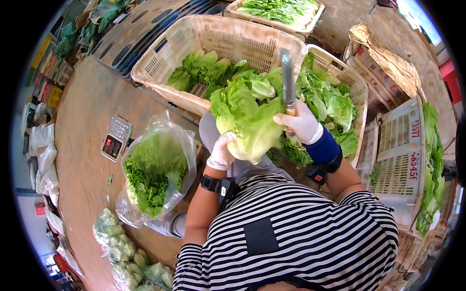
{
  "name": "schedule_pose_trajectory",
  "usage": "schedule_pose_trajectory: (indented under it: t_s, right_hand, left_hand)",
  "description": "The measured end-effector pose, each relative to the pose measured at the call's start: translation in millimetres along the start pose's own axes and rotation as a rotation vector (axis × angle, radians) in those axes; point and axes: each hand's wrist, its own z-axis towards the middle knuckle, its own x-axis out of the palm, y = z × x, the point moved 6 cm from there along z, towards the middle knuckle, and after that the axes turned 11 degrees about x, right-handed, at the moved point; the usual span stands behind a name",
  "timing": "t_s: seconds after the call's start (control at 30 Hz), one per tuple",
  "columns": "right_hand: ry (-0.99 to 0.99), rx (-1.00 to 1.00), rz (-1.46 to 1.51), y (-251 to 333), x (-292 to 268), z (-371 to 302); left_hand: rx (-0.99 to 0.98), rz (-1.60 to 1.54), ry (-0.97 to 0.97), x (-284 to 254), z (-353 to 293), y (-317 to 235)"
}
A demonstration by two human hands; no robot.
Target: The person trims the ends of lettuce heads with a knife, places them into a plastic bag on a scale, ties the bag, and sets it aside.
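Left hand [221, 153] grips lettuce head [247, 121] by its base over lap, right hand [302, 123] clasps knife [288, 80] beside it, trimming seemingly midway: one bagged lettuce [154, 169] filled, crate [194, 43] lettuce remaining.

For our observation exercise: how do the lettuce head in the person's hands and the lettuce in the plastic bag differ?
The lettuce head is bare, gripped by the gloved left hand beside the right hand's knife; the bagged lettuce sits wrapped in clear plastic. The held one is paler, the bagged one darker and frillier. Both are green and leafy.
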Motion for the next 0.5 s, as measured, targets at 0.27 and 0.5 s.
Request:
schedule_pose_trajectory:
  t_s: [0.27,0.5]
  right_hand:
    - [-0.313,-0.447,0.176,12.7,-104.7,-66.1]
    - [-0.795,-0.548,-0.614,32.4,-160.7,-52.7]
  left_hand:
    - [0.242,-0.389,0.012,22.1,4.1,-33.3]
    - [0.184,-0.484,0.082,18.0,2.6,-37.8]
